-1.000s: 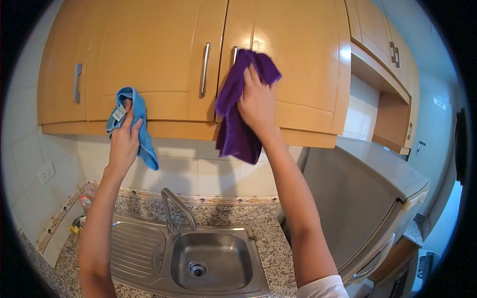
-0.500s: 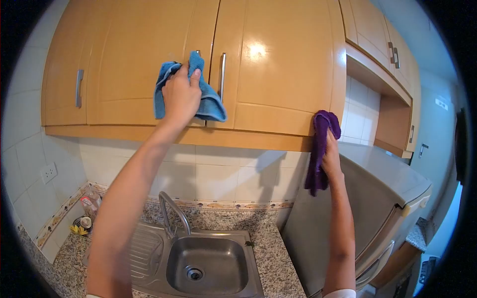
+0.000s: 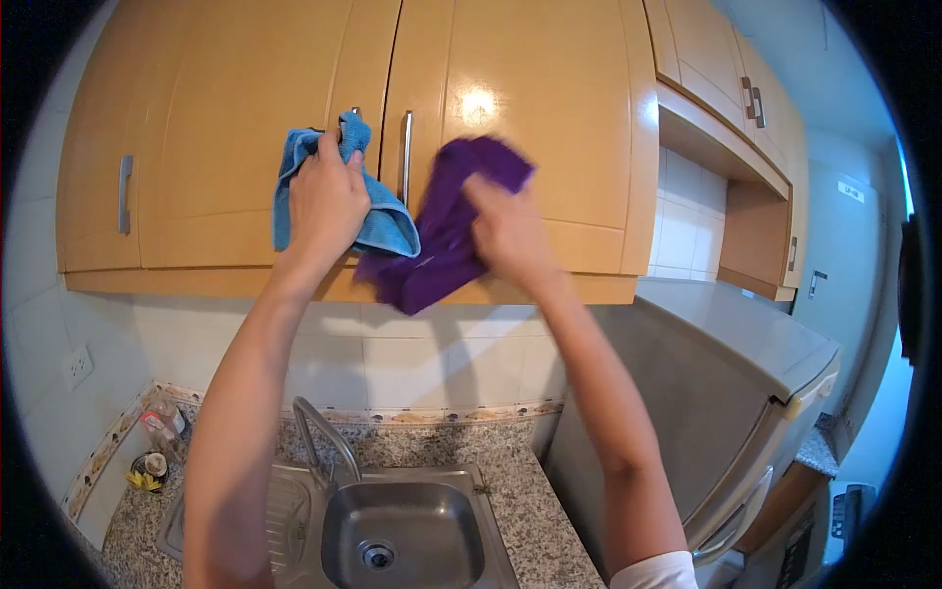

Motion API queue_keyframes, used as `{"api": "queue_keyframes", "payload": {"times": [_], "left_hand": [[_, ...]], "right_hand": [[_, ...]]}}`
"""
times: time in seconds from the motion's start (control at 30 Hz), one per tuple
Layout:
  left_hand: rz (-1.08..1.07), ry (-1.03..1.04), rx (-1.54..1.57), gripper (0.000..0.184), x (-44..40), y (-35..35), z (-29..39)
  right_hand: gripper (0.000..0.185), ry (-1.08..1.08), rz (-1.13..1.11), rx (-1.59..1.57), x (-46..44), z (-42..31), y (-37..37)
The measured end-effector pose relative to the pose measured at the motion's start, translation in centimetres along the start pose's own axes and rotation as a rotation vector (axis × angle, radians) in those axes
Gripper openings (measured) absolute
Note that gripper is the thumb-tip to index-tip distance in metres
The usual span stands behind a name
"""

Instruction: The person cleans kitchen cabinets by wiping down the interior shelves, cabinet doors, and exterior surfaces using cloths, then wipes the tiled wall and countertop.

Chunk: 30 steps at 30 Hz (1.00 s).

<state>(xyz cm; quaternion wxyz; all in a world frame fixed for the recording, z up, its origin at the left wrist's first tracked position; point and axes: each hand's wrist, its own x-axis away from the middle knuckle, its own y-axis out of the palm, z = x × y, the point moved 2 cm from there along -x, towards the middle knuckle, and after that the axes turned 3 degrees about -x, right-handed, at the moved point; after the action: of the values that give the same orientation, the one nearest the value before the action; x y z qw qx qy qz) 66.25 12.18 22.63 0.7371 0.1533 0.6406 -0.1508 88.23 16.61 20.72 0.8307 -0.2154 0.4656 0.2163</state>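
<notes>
In the upper middle of the frame, my left hand (image 3: 329, 201) grips a blue cloth (image 3: 388, 234), fingers and thumb closed over it, against the cupboard (image 3: 245, 147) beside a long metal handle (image 3: 407, 157). Just right of there, my right hand (image 3: 505, 231) has a bunched purple cloth (image 3: 442, 231) in its grasp (both are blurred, so I cannot tell how each finger sits). The cupboard doors are closed, hiding whatever they hold. At the bottom centre, the steel sink (image 3: 407, 520) shows a round drain (image 3: 378, 556) in its floor, with a curved tap (image 3: 339, 442) behind. At the lower left, a clear bottle (image 3: 162, 432) stands in the corner, its contents too small to tell. At the right, the fridge (image 3: 677, 402) is shut
</notes>
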Motion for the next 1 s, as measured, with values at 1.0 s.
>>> {"api": "queue_keyframes", "payload": {"times": [1.0], "left_hand": [[0.201, 0.174, 0.040, 0.030, 1.5, 2.0, -2.1]], "right_hand": [[0.029, 0.435, 0.426, 0.292, 21.0, 3.6, 0.5]]}}
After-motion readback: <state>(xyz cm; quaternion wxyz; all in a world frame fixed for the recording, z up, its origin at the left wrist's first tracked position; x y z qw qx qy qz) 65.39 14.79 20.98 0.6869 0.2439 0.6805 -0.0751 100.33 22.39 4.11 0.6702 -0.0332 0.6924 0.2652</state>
